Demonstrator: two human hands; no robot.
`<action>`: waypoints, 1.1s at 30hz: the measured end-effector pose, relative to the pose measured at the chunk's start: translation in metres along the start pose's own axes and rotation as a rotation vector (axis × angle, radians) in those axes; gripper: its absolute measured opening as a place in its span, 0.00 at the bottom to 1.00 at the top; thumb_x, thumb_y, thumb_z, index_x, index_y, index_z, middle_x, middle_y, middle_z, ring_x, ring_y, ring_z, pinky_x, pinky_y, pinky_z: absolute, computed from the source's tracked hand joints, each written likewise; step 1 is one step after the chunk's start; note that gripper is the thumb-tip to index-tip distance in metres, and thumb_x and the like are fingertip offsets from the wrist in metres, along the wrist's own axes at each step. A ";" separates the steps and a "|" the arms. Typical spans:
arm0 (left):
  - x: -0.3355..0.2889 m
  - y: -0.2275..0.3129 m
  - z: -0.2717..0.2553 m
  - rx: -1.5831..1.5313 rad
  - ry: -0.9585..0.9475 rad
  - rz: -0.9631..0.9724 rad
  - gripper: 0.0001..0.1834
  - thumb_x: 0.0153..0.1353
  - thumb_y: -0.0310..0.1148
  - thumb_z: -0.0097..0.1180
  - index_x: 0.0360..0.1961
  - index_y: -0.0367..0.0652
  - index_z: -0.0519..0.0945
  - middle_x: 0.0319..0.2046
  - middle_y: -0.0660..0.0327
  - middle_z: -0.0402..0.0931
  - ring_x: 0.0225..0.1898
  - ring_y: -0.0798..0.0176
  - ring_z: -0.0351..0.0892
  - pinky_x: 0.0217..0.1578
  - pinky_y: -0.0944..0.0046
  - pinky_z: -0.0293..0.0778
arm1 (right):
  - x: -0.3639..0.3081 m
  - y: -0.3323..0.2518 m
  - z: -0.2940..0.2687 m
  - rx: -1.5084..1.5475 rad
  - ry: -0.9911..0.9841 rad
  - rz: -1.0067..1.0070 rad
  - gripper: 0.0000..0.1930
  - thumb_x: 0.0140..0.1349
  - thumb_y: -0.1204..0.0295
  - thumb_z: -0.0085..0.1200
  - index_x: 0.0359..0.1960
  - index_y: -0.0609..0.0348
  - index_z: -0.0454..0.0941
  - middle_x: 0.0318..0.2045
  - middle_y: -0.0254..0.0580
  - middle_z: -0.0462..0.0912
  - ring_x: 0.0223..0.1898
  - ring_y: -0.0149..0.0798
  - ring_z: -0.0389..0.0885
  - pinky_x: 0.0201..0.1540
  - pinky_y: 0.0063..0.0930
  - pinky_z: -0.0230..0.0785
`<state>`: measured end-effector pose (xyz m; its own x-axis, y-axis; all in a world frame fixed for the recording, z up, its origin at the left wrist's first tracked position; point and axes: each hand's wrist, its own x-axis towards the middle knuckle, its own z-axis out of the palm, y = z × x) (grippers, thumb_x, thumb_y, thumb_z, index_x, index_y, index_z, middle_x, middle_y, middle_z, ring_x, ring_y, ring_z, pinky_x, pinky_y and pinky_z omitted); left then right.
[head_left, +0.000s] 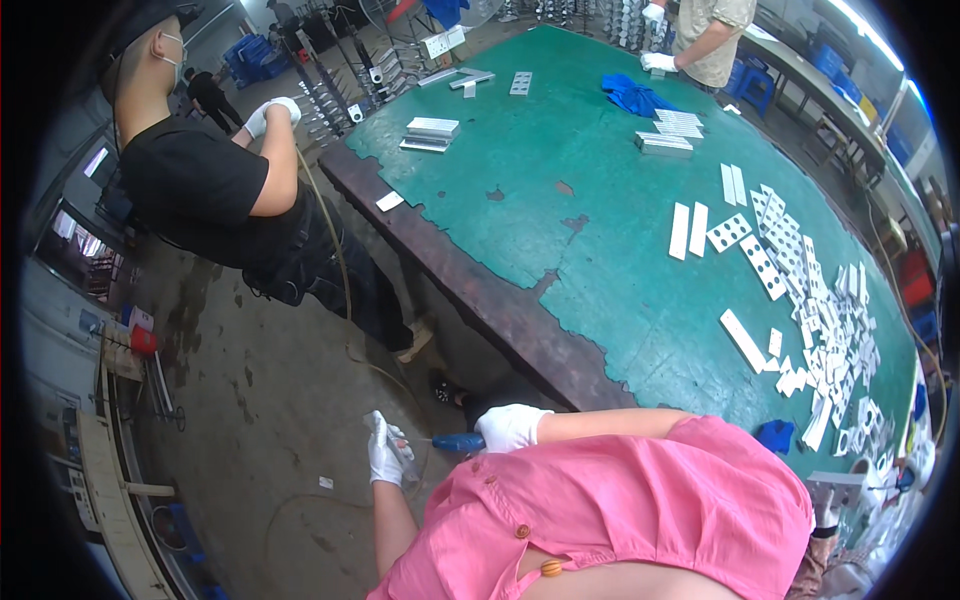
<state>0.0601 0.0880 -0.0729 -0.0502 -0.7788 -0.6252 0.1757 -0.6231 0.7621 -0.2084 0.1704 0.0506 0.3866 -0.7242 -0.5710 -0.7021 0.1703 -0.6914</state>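
Note:
Both of my hands wear white gloves and are held beyond the near edge of the table, over the floor. My left hand (386, 452) is raised with its fingers curled round a small grey piece (408, 462); its exact shape is too small to tell. In my right hand (508, 428) is a blue-handled tool (458, 442), gripped from behind. A thin shaft runs from this tool toward my left hand.
Metal plates with holes (765, 268) lie heaped at the right of the green table (480, 230). Plates are stacked (430, 134) farther off, near a blue cloth (636, 96). A co-worker in black (215, 170) stands left, another person (705, 45) across the table. A hose (347, 290) trails down.

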 end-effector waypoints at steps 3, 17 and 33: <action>-0.001 0.002 0.000 0.043 0.021 0.015 0.25 0.52 0.60 0.53 0.22 0.48 0.68 0.13 0.65 0.66 0.08 0.67 0.64 0.08 0.66 0.64 | 0.000 -0.001 -0.001 -0.004 -0.017 0.005 0.19 0.47 0.60 0.56 0.37 0.62 0.78 0.33 0.54 0.79 0.38 0.51 0.78 0.39 0.36 0.68; 0.000 0.002 0.009 0.100 0.001 0.027 0.25 0.53 0.61 0.51 0.20 0.49 0.67 0.11 0.67 0.63 0.08 0.68 0.62 0.09 0.66 0.63 | 0.001 0.003 0.000 -0.004 0.006 0.016 0.20 0.48 0.58 0.57 0.36 0.61 0.79 0.32 0.53 0.80 0.38 0.51 0.78 0.39 0.36 0.68; -0.005 0.011 0.010 0.090 0.006 0.035 0.22 0.54 0.57 0.54 0.23 0.49 0.67 0.12 0.66 0.63 0.08 0.68 0.62 0.09 0.67 0.63 | 0.003 0.005 0.001 0.012 0.002 -0.015 0.19 0.45 0.61 0.53 0.32 0.65 0.79 0.31 0.57 0.80 0.37 0.53 0.79 0.37 0.38 0.69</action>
<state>0.0524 0.0841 -0.0593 -0.0392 -0.8000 -0.5987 0.0881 -0.5996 0.7955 -0.2100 0.1698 0.0449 0.3960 -0.7281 -0.5595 -0.6889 0.1674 -0.7053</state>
